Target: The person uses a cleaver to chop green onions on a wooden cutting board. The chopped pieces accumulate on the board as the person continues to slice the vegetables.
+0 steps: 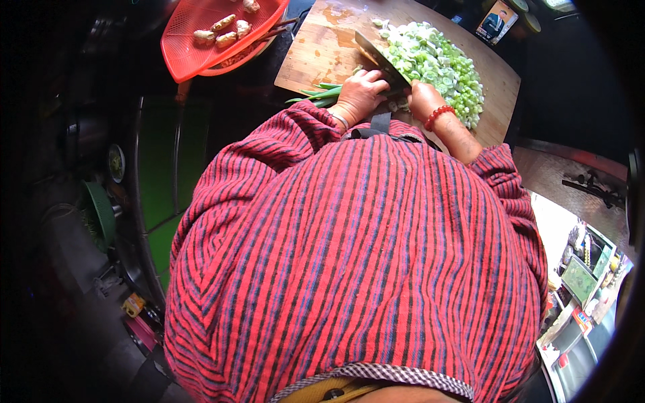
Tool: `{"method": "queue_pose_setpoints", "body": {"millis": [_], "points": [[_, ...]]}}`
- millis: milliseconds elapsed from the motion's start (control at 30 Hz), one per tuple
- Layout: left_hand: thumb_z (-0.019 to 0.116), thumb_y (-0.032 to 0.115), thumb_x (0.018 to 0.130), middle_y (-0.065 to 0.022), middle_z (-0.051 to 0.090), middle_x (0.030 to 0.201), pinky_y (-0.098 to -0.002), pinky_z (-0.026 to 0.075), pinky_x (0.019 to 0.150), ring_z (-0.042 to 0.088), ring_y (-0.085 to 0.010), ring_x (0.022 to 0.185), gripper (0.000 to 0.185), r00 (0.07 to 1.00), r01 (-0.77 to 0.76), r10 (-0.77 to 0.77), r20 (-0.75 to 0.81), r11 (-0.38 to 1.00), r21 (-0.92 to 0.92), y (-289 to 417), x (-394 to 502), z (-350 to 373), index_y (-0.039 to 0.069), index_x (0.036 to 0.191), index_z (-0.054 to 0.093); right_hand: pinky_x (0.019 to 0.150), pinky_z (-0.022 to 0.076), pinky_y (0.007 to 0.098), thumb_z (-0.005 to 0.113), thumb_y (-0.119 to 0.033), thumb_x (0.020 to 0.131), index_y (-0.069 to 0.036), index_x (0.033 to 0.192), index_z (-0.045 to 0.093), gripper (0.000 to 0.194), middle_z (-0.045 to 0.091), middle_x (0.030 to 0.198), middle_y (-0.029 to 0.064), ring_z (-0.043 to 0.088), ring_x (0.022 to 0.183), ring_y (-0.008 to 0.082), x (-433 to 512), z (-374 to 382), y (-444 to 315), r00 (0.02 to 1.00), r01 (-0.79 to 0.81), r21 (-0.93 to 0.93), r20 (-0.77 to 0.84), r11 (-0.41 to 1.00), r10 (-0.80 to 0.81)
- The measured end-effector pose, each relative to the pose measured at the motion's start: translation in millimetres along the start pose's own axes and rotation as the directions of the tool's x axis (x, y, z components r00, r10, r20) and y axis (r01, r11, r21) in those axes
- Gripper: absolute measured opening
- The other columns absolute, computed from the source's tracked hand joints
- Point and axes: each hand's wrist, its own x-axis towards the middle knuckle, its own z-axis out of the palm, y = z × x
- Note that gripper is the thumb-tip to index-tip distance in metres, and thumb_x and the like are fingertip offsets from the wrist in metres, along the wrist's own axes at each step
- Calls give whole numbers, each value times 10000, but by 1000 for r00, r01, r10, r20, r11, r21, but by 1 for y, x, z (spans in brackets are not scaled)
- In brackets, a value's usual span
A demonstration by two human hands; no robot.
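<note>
My right hand (425,99), with a red bead bracelet at the wrist, grips the handle end of a cleaver-like kitchen knife (379,56). The blade slants up and left over a wooden cutting board (322,55). My left hand (361,92) holds down a bunch of green onions (327,93) at the board's near edge, its fingertips close beside the blade. Green leaves stick out to the left of that hand. A large heap of chopped green onions (436,68) lies on the board to the right of the knife. The cut ends under the hands are partly hidden.
A red plastic basket (176,50) holding several pieces of ginger root (223,22) rests over another container left of the board. A phone (496,22) with a lit screen stands beyond the board's far right corner. A green basket (101,216) is low at the left.
</note>
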Motion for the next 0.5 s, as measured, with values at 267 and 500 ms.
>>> {"method": "queue_pose_setpoints", "body": {"millis": [267,500], "points": [[674,193,599,-65,524,938,-367,464,686,534,-265,833,198,994,13,-12,-111,1000,5,-1,0,4,152,767,579,699,440,432,497,-210,832,25,840,565,244,579,799,264,561,787,406,-13,-12,7,994,48,171,-109,984,-29],[681,199,587,-72,521,927,-368,460,695,531,-272,827,201,994,28,-30,-108,999,-19,-5,0,8,137,742,568,682,439,445,478,-196,833,28,807,555,238,581,779,260,564,766,407,-37,-27,-3,999,38,0,-13,999,-38]]}}
